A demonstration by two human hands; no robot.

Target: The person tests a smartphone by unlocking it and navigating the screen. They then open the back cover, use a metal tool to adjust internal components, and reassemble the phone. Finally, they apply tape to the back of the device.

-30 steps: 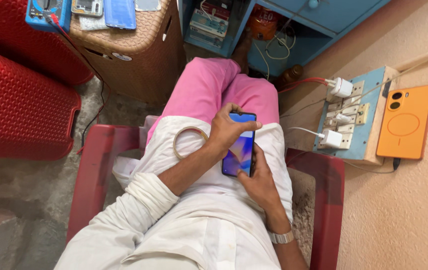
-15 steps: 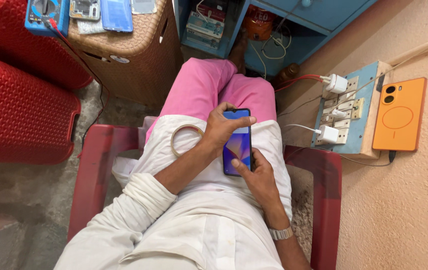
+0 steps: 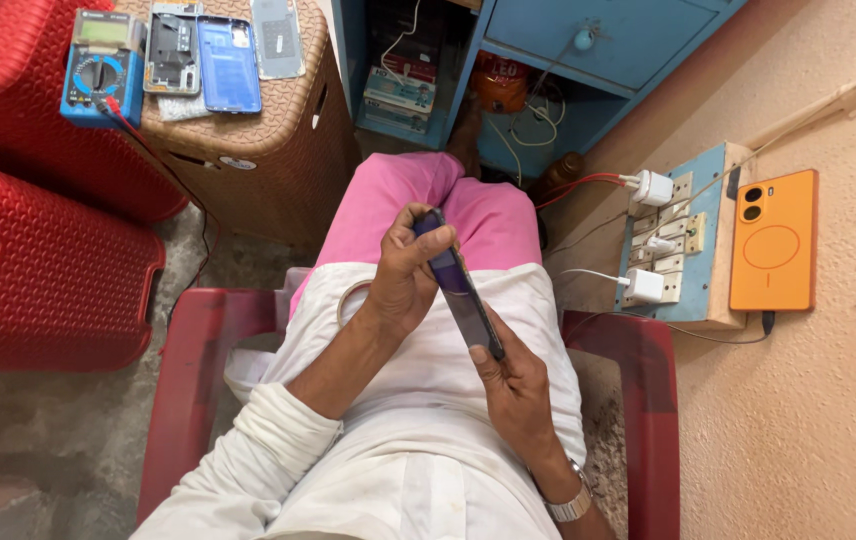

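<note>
Hands clamp one slim glossy dark phone [image 3: 460, 290]: left hand [image 3: 403, 272] top, right hand [image 3: 518, 390] bottom.

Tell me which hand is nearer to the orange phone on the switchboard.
Right. The right hand holds the lower end of the dark phone over the lap, on the orange phone's side; the left hand grips its upper end, farther away.

Phone repair workshop: multimeter [image 3: 98, 68], opened phones [image 3: 206, 55].
</note>
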